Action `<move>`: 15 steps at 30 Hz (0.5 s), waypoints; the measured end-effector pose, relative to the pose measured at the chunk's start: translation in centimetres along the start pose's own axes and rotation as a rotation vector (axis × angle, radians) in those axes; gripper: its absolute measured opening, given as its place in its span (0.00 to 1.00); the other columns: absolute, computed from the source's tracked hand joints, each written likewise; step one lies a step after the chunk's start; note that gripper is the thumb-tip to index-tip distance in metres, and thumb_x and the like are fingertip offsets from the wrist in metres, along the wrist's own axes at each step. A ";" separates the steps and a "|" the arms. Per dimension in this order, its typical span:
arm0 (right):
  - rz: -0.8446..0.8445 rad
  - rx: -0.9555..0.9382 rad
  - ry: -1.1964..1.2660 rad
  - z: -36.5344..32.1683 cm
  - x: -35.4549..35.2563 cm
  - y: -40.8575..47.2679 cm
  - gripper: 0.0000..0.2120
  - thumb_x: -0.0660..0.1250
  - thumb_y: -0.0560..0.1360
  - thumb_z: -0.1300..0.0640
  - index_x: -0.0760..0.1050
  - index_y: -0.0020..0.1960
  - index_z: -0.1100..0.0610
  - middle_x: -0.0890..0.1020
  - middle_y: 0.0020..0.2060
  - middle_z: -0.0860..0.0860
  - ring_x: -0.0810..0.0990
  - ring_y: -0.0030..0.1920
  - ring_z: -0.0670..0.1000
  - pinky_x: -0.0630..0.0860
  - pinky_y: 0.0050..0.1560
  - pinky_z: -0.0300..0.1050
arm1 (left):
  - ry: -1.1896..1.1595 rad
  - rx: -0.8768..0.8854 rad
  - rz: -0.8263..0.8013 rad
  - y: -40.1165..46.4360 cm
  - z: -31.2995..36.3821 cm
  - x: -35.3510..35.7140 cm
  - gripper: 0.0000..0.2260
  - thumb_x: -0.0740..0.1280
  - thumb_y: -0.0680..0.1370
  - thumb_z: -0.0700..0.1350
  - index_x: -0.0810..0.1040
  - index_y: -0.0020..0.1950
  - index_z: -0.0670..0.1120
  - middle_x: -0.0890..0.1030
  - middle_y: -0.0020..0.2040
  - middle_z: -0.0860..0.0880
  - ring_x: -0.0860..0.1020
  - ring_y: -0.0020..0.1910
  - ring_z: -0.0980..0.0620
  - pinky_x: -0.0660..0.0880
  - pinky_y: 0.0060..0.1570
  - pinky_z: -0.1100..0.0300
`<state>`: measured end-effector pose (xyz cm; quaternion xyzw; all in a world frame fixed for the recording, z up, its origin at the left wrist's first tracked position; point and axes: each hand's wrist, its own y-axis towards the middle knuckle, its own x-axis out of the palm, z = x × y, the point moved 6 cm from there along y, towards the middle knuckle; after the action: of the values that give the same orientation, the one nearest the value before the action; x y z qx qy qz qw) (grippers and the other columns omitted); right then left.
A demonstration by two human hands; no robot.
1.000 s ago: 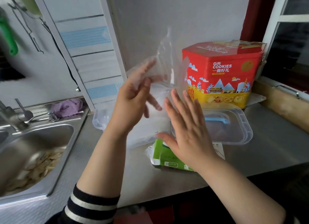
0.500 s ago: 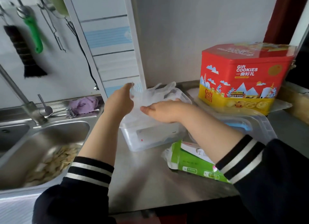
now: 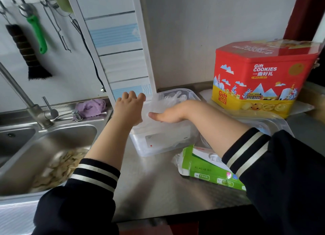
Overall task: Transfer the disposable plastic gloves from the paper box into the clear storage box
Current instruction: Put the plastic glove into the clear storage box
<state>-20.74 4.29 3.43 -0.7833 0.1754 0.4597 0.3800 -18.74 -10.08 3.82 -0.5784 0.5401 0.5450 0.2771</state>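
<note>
Two hands work over a steel counter [image 3: 158, 190], where a green paper box [image 3: 207, 169] lies on its side nearest the camera, gloves spilling from its open end. Just beyond, the right hand [image 3: 168, 114] lies flat, fingers straight, apparently pressing down the disposable gloves [image 3: 168, 98] in the clear storage box [image 3: 158, 141]. The left hand [image 3: 129, 108], fingers curled at the box's left edge, seems to grip crumpled glove film. Behind stands a red cookie tin [image 3: 260, 76].
</note>
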 end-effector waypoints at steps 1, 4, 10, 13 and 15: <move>0.029 0.002 0.001 0.1 -0.1 -0.1 0.39 0.42 0.77 0.30 0.54 0.78 0.55 0.52 0.78 0.54 0.52 0.77 0.56 0.51 0.74 0.49 | 0.012 -0.010 -0.002 0.0 -0.3 0.1 0.26 0.72 0.72 0.43 0.66 0.67 0.48 0.71 0.59 0.45 0.69 0.59 0.43 0.66 0.54 0.53; 0.109 -0.012 -0.006 0.5 -0.1 -0.1 0.41 0.44 0.75 0.28 0.58 0.77 0.55 0.58 0.77 0.55 0.57 0.76 0.57 0.54 0.73 0.49 | -0.008 -0.048 0.001 -0.1 -0.9 0.0 0.25 0.71 0.73 0.42 0.66 0.67 0.48 0.74 0.57 0.45 0.70 0.58 0.42 0.65 0.55 0.52; 0.278 -0.052 0.069 1.5 -0.8 -0.1 0.33 0.48 0.76 0.30 0.75 0.53 0.57 0.78 0.53 0.56 0.76 0.52 0.56 0.68 0.49 0.45 | -0.206 -0.126 0.069 -0.5 -1.2 -2.4 0.31 0.74 0.71 0.54 0.65 0.69 0.47 0.75 0.62 0.43 0.71 0.62 0.39 0.67 0.60 0.46; 0.459 -0.106 0.125 2.4 -2.0 -1.6 0.28 0.51 0.78 0.33 0.76 0.46 0.56 0.77 0.37 0.52 0.75 0.40 0.52 0.65 0.36 0.43 | -0.274 -0.176 0.219 -1.4 -1.4 -4.2 0.25 0.69 0.76 0.52 0.67 0.70 0.45 0.74 0.63 0.41 0.71 0.62 0.37 0.69 0.58 0.44; 0.660 -0.179 0.244 3.2 -2.8 -3.5 0.22 0.56 0.78 0.37 0.78 0.48 0.53 0.80 0.39 0.49 0.78 0.43 0.51 0.70 0.39 0.43 | -0.334 -0.173 0.351 -2.3 -1.0 -5.4 0.18 0.66 0.79 0.48 0.71 0.68 0.44 0.76 0.62 0.41 0.71 0.61 0.37 0.70 0.56 0.45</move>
<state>-21.92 8.80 6.45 -0.7638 0.4218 0.4741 0.1175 -15.28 -8.66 8.45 -0.3992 0.5304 0.7168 0.2133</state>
